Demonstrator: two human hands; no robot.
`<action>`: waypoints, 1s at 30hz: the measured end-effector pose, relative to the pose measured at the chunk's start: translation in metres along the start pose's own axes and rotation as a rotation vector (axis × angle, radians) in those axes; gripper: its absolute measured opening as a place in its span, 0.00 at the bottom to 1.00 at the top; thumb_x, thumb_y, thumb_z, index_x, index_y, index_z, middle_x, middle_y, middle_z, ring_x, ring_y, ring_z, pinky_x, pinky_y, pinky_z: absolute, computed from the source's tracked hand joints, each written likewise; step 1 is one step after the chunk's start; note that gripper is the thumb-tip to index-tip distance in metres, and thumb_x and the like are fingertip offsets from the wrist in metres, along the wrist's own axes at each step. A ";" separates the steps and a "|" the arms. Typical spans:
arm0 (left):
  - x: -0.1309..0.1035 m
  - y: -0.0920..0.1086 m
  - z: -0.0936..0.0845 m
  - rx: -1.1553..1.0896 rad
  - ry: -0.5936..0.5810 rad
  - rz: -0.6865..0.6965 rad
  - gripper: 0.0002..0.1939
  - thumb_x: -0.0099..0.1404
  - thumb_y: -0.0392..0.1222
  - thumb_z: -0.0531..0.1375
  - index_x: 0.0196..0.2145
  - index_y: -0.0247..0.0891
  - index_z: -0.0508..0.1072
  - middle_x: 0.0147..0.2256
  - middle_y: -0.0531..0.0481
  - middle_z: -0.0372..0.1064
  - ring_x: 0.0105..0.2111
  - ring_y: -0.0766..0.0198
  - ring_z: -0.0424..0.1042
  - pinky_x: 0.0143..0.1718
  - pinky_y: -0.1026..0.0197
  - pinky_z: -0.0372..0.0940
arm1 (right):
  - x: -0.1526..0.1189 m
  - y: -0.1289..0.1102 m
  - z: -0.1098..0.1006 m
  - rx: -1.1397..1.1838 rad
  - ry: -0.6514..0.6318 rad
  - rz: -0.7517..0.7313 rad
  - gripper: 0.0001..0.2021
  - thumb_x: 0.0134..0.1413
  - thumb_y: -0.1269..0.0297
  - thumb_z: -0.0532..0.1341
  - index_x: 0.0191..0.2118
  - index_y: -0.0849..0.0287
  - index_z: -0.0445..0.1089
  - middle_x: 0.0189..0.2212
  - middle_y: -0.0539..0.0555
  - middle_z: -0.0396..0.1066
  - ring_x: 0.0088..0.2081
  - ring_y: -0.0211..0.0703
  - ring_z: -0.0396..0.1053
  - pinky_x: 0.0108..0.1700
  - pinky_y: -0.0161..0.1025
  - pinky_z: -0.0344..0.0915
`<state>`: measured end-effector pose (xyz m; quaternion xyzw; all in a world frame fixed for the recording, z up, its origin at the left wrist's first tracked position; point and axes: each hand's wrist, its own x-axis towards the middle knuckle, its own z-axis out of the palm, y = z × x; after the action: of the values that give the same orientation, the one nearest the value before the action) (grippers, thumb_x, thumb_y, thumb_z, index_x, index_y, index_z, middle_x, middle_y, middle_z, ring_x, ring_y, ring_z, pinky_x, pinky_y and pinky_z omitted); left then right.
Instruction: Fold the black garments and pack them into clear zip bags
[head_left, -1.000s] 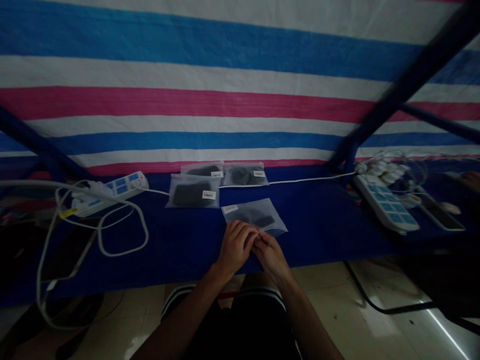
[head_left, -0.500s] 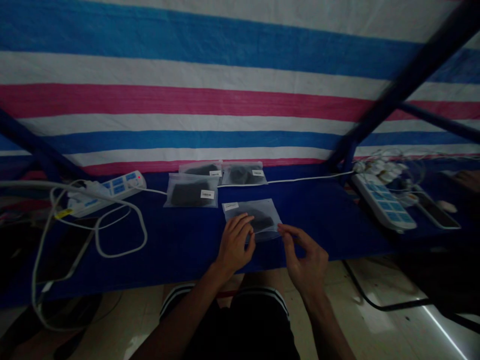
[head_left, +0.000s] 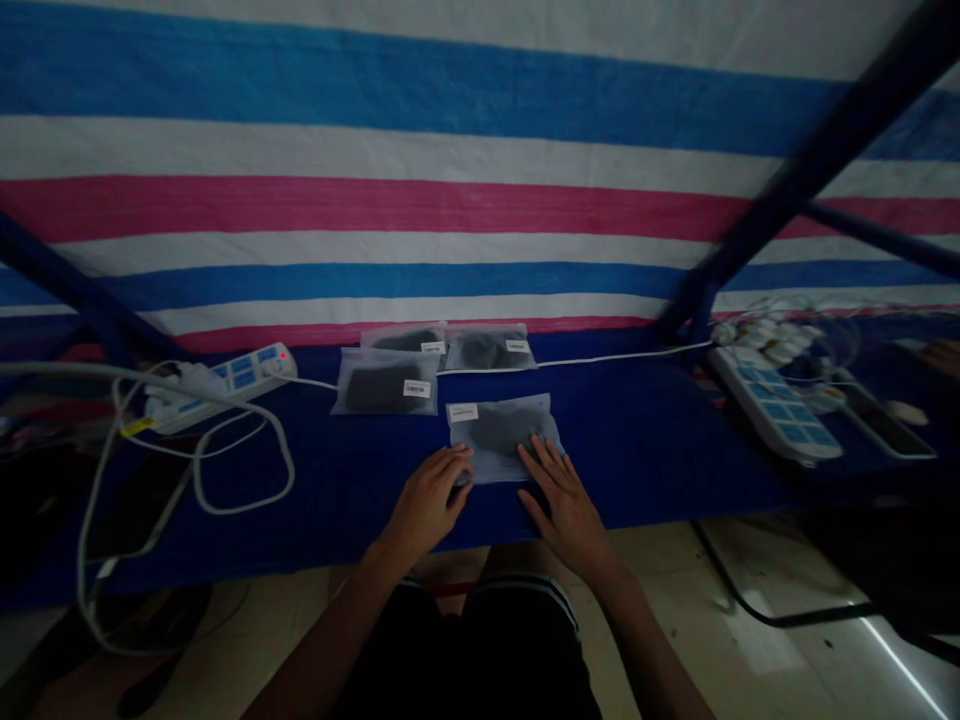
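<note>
A frosted plastic bag (head_left: 501,470) with a dark flat item inside lies on the blue table top in front of me, a white label at its upper left corner. At its lower left corner, my left hand (head_left: 429,498) has its thumb and fingers curled together on the edge. My right hand (head_left: 562,500) rests with fingers spread flat on the bag's lower right part, covering that corner. Behind it lie three similar bags: one at the front left (head_left: 386,385), one at the back left (head_left: 401,338) and one at the back right (head_left: 487,347).
A power strip (head_left: 244,375) with a lit red light and looping white cables (head_left: 281,450) sits at left, near a dark tablet-like device (head_left: 142,500). On the right are another power strip (head_left: 776,405), plugs and a phone (head_left: 889,425). Blue frame bars (head_left: 757,215) slant at both sides.
My left hand has moved left and down to the bag's lower left corner. My right hand has gone from pinching the right edge to lying flat, and the bag's lower edge now lies smoother.
</note>
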<state>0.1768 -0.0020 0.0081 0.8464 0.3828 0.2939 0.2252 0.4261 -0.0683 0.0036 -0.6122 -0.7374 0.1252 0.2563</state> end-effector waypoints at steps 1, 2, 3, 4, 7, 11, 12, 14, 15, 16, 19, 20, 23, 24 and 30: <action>-0.002 -0.003 -0.003 -0.025 -0.001 -0.013 0.09 0.71 0.32 0.60 0.47 0.43 0.71 0.59 0.44 0.73 0.64 0.54 0.69 0.67 0.44 0.65 | 0.000 0.000 0.000 0.001 0.000 -0.001 0.29 0.74 0.56 0.54 0.76 0.48 0.52 0.76 0.54 0.48 0.77 0.54 0.44 0.75 0.64 0.48; -0.004 -0.006 -0.005 -0.052 -0.001 -0.022 0.09 0.72 0.33 0.60 0.47 0.43 0.72 0.60 0.44 0.73 0.64 0.55 0.69 0.67 0.45 0.65 | 0.002 0.001 -0.001 0.005 0.003 -0.001 0.29 0.74 0.56 0.54 0.76 0.48 0.52 0.76 0.54 0.48 0.77 0.54 0.44 0.75 0.64 0.47; -0.006 -0.008 -0.007 -0.076 -0.002 -0.026 0.09 0.72 0.33 0.60 0.48 0.43 0.72 0.60 0.44 0.72 0.64 0.55 0.69 0.66 0.45 0.66 | 0.003 0.002 0.000 0.011 0.007 0.000 0.29 0.74 0.57 0.54 0.76 0.48 0.52 0.76 0.55 0.49 0.77 0.54 0.44 0.75 0.64 0.47; -0.007 -0.010 -0.008 -0.098 -0.004 -0.028 0.08 0.72 0.33 0.60 0.47 0.43 0.72 0.60 0.44 0.72 0.64 0.55 0.69 0.66 0.46 0.66 | 0.006 0.003 0.001 0.020 0.011 0.001 0.29 0.74 0.57 0.55 0.76 0.48 0.52 0.76 0.56 0.49 0.77 0.55 0.44 0.75 0.64 0.46; -0.007 -0.013 -0.007 -0.145 0.014 -0.039 0.06 0.72 0.33 0.60 0.44 0.42 0.73 0.59 0.44 0.73 0.64 0.56 0.69 0.66 0.46 0.66 | 0.017 0.005 0.005 0.058 0.010 0.003 0.30 0.72 0.56 0.56 0.75 0.50 0.54 0.75 0.57 0.50 0.76 0.55 0.44 0.75 0.66 0.45; -0.006 -0.013 -0.005 -0.123 0.082 -0.040 0.07 0.71 0.31 0.59 0.42 0.41 0.73 0.57 0.43 0.74 0.64 0.54 0.68 0.66 0.42 0.65 | 0.036 0.003 0.014 0.075 0.037 0.011 0.26 0.72 0.57 0.56 0.72 0.53 0.60 0.74 0.59 0.54 0.76 0.56 0.45 0.74 0.68 0.43; -0.006 -0.013 -0.005 -0.093 0.094 -0.033 0.08 0.71 0.30 0.59 0.42 0.41 0.73 0.57 0.43 0.75 0.65 0.53 0.68 0.67 0.39 0.63 | 0.040 0.002 0.016 0.071 0.056 0.018 0.26 0.71 0.58 0.56 0.71 0.54 0.61 0.74 0.59 0.54 0.76 0.57 0.45 0.74 0.69 0.43; -0.007 -0.013 -0.006 -0.025 0.113 -0.028 0.09 0.70 0.29 0.59 0.43 0.41 0.74 0.56 0.44 0.75 0.66 0.51 0.66 0.69 0.34 0.59 | 0.045 0.000 0.018 0.062 0.094 0.031 0.27 0.69 0.58 0.58 0.70 0.53 0.62 0.73 0.59 0.56 0.76 0.58 0.46 0.74 0.70 0.43; -0.007 -0.013 -0.006 0.002 0.123 -0.032 0.10 0.70 0.28 0.59 0.43 0.42 0.74 0.56 0.44 0.75 0.66 0.51 0.66 0.69 0.32 0.58 | 0.045 -0.001 0.018 0.063 0.115 0.033 0.27 0.68 0.57 0.59 0.70 0.54 0.62 0.73 0.59 0.56 0.76 0.58 0.46 0.74 0.70 0.44; -0.007 -0.013 -0.006 0.019 0.134 -0.038 0.10 0.69 0.28 0.59 0.43 0.42 0.74 0.56 0.44 0.75 0.65 0.51 0.66 0.69 0.32 0.57 | 0.045 -0.003 0.017 0.070 0.144 0.033 0.27 0.67 0.57 0.59 0.69 0.54 0.64 0.73 0.59 0.57 0.76 0.59 0.47 0.74 0.70 0.44; -0.007 -0.016 -0.005 0.017 0.168 -0.053 0.10 0.69 0.27 0.59 0.41 0.41 0.74 0.56 0.44 0.75 0.62 0.52 0.69 0.69 0.33 0.59 | 0.040 -0.013 0.014 0.130 0.293 0.037 0.22 0.66 0.57 0.60 0.63 0.55 0.70 0.69 0.61 0.63 0.72 0.60 0.55 0.72 0.66 0.52; -0.007 -0.017 -0.004 0.006 0.180 -0.055 0.09 0.69 0.28 0.59 0.41 0.41 0.74 0.55 0.44 0.75 0.61 0.52 0.70 0.68 0.33 0.60 | 0.038 -0.019 0.014 0.153 0.345 0.044 0.19 0.66 0.58 0.59 0.59 0.55 0.72 0.65 0.62 0.68 0.69 0.59 0.61 0.69 0.64 0.58; -0.006 -0.022 -0.001 -0.022 0.210 -0.053 0.07 0.69 0.29 0.60 0.38 0.40 0.74 0.54 0.43 0.77 0.59 0.51 0.72 0.66 0.33 0.62 | 0.035 -0.044 0.022 0.199 0.351 0.044 0.11 0.66 0.60 0.58 0.49 0.53 0.76 0.44 0.59 0.79 0.48 0.54 0.75 0.54 0.52 0.70; -0.006 -0.023 0.000 -0.028 0.215 -0.051 0.07 0.69 0.29 0.61 0.37 0.40 0.74 0.54 0.43 0.77 0.59 0.51 0.72 0.66 0.33 0.63 | 0.035 -0.053 0.028 0.202 0.284 0.032 0.10 0.66 0.61 0.59 0.46 0.53 0.76 0.38 0.57 0.79 0.43 0.52 0.75 0.51 0.49 0.70; -0.004 -0.024 0.002 -0.017 0.207 -0.066 0.09 0.66 0.26 0.62 0.34 0.40 0.75 0.52 0.44 0.79 0.59 0.50 0.73 0.66 0.32 0.62 | 0.045 -0.077 0.052 0.077 0.071 0.048 0.08 0.64 0.68 0.61 0.47 0.56 0.76 0.31 0.53 0.75 0.37 0.50 0.72 0.44 0.44 0.62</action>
<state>0.1639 0.0092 -0.0094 0.7966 0.4289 0.3754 0.2013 0.3284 -0.0344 0.0087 -0.6235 -0.7076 0.1378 0.3024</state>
